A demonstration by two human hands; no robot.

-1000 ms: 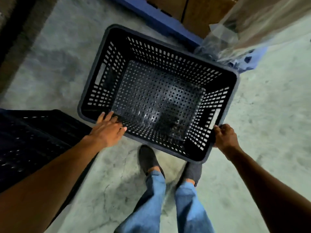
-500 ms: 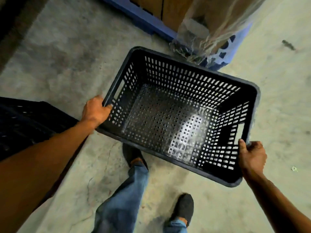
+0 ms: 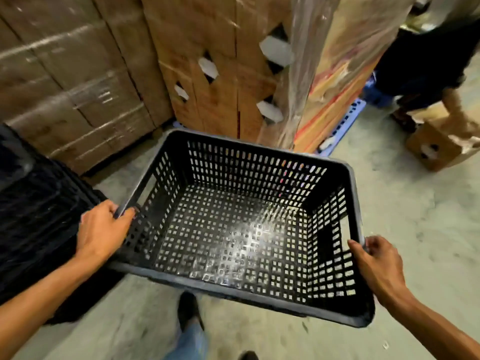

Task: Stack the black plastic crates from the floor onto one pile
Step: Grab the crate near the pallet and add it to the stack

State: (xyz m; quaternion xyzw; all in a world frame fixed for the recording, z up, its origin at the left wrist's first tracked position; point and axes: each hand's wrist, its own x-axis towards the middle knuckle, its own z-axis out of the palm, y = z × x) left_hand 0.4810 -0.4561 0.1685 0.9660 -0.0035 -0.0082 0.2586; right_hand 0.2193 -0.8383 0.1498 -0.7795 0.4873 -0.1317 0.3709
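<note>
I hold an empty black perforated plastic crate (image 3: pixel 233 288) off the floor in front of me, its open top facing up. My left hand (image 3: pixel 102 231) grips the rim of its left short side at the handle slot. My right hand (image 3: pixel 374 261) grips the rim of its right short side. To my left stands a pile of black crates (image 3: pixel 33 216), its top edge close to the held crate's left end and partly behind my left arm.
Wrapped cardboard boxes (image 3: pixel 78 81) and a taller stack of cartons (image 3: pixel 220 74) on a blue pallet (image 3: pixel 345 123) rise straight ahead. At the far right another person (image 3: pixel 426 63) bends over a small carton (image 3: pixel 439 146). Bare concrete floor (image 3: pixel 415 216) lies to the right.
The crate has come up from the floor and now hangs level between my hands. My view has tilted up, showing the box stacks and the person at right. My feet have stepped.
</note>
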